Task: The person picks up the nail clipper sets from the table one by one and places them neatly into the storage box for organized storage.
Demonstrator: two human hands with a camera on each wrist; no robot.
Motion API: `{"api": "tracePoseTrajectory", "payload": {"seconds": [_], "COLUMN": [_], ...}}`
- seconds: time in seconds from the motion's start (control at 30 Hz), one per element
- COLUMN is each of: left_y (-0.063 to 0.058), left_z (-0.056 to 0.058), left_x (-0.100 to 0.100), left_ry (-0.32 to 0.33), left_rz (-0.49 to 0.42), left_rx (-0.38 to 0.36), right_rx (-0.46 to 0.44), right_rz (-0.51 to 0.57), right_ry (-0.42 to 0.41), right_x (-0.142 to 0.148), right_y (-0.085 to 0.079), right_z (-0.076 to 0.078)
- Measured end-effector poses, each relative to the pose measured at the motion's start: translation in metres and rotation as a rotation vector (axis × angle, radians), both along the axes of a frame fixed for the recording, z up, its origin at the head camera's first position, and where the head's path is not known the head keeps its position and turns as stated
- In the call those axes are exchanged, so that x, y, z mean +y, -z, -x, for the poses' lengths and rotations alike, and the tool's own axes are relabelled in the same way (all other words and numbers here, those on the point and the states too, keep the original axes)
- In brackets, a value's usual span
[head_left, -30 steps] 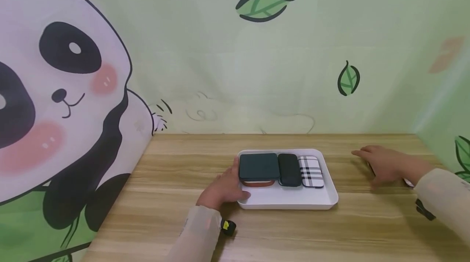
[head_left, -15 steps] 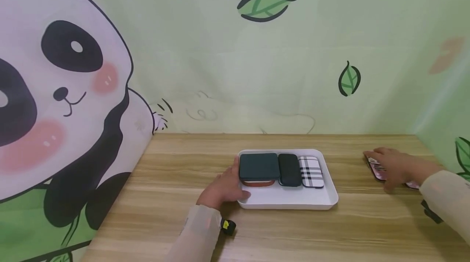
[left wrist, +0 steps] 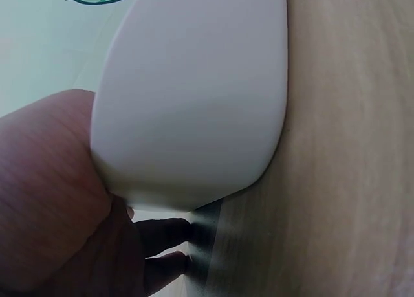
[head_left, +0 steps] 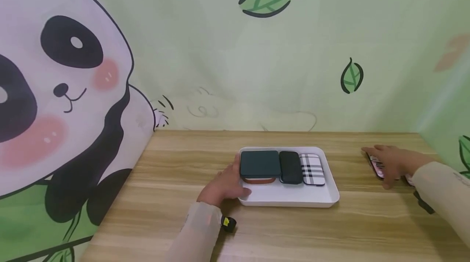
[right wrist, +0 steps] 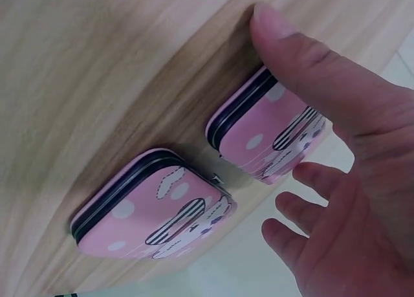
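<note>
My left hand (head_left: 225, 184) grips the left end of a white tray (head_left: 290, 200), its thumb over the near corner and its fingers along the outer side. Lying in the tray are a dark green flat case (head_left: 259, 164), a black case (head_left: 291, 168) and a black-and-white plaid case (head_left: 312, 170). A reddish-brown edge (head_left: 259, 180) shows under the green one. My right hand (head_left: 396, 163) reaches over two pink zippered cases with white dots at the table's right. In the right wrist view, its thumb and fingers straddle one pink case (right wrist: 272, 129); the other pink case (right wrist: 149, 213) lies beside it.
The wooden table (head_left: 176, 180) meets a green cloth backdrop (head_left: 205, 58) at its back edge. A large panda print (head_left: 69, 103) fills the left side. A black wrist device with a yellow mark (head_left: 228, 224) sits at my left cuff.
My right hand has shifted right and come over the pink cases, which now show beneath it. My left hand keeps its place on the tray. The head view has tilted slightly down.
</note>
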State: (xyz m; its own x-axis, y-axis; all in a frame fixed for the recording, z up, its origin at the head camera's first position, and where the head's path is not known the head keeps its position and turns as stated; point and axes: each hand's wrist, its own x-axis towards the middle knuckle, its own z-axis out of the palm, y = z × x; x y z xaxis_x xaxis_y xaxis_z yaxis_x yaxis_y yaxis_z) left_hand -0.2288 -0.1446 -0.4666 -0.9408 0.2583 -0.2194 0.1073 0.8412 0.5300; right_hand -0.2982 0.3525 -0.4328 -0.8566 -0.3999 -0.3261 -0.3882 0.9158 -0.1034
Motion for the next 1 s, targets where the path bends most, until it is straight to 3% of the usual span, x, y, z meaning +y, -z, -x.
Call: {"api": "tracePoseTrajectory", "payload": {"seconds": [0.13,0.37,0.57,0.67,0.87,1.0], "left_y": [0.000,0.002,0.002,0.002,0.002,0.002], "left_z": [0.001,0.002,0.002,0.002,0.002,0.002], "left_x": [0.000,0.000,0.000,0.000,0.001,0.002], "left_ry": [0.002,0.002,0.002,0.004,-0.009,-0.017], "left_rz": [-0.004,0.003,0.004,0.009,0.023,0.035], "left_rx": [-0.004,0.001,0.004,0.002,-0.015,-0.024], "right_rx": [-0.037,-0.044,-0.066,-0.034,0.123,0.152], "right_rz": [0.018,0.039,0.026,0.007,-0.036,-0.027], "right_ry": [0.028,-0.008,0.011,0.010,0.002,0.019], "right_x": [0.004,0.009,0.009,0.009,0.002,-0.005], "right_y": [0.002,0.005,0.004,0.004,-0.001,-0.006], "right_z": [0.005,0.008,0.008,0.007,0.001,-0.003]}}
